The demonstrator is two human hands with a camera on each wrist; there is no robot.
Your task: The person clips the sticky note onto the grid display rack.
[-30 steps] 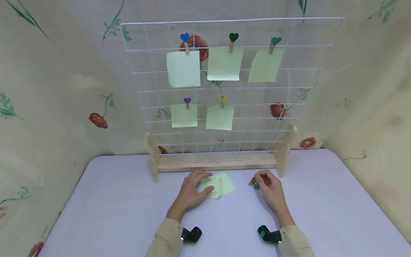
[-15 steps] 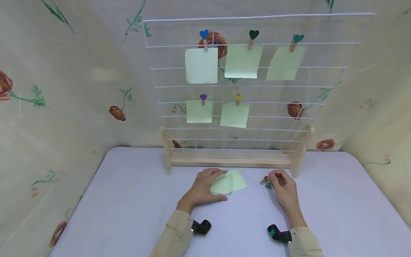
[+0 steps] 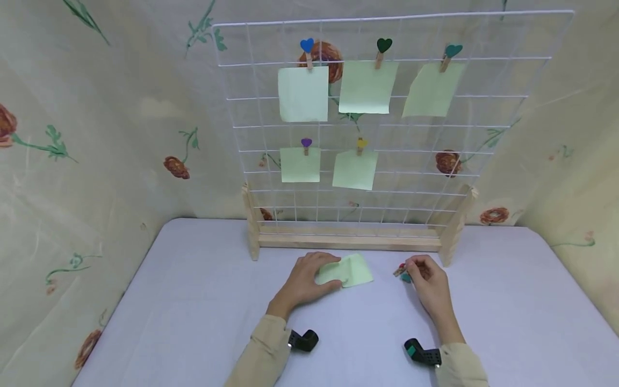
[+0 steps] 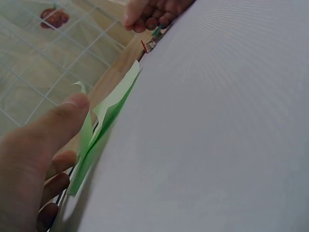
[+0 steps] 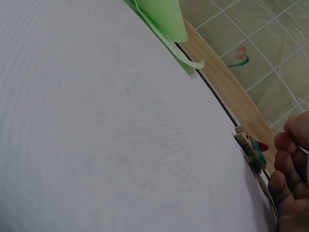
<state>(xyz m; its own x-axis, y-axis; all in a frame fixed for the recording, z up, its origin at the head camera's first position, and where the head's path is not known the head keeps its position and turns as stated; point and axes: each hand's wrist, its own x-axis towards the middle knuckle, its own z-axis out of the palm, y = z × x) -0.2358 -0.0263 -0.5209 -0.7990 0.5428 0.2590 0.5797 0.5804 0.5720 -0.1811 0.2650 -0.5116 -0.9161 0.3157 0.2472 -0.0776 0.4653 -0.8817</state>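
Observation:
In the head view my left hand (image 3: pixel 304 278) arches over the left side of a few loose light green paper notes (image 3: pixel 359 269) lying on the table. Its thumb tip meets a raised note (image 4: pixel 86 135) in the left wrist view, and the other fingers stay loosely bent behind. Thumb and index finger remain apart. My right hand (image 3: pixel 429 280) hovers at the right with loosely curled fingers. Just beside its fingertips lie small wooden clothespins (image 5: pixel 247 146), one with a red heart and one with a teal heart. No object shows inside that hand.
Behind the hands stands a white wire grid (image 3: pixel 406 134) on a wooden base (image 3: pixel 348 242). Several green notes (image 3: pixel 302 94) hang from it on heart-topped clothespins, three above and two below. The white tablecloth (image 3: pixel 193 301) reaches to a flower-patterned backdrop (image 3: pixel 121 134).
The head view has shifted, so the grid sits farther right. My left thumb spread away, then came back in to the notes, which now bend upward. My right hand stays by the clothespins.

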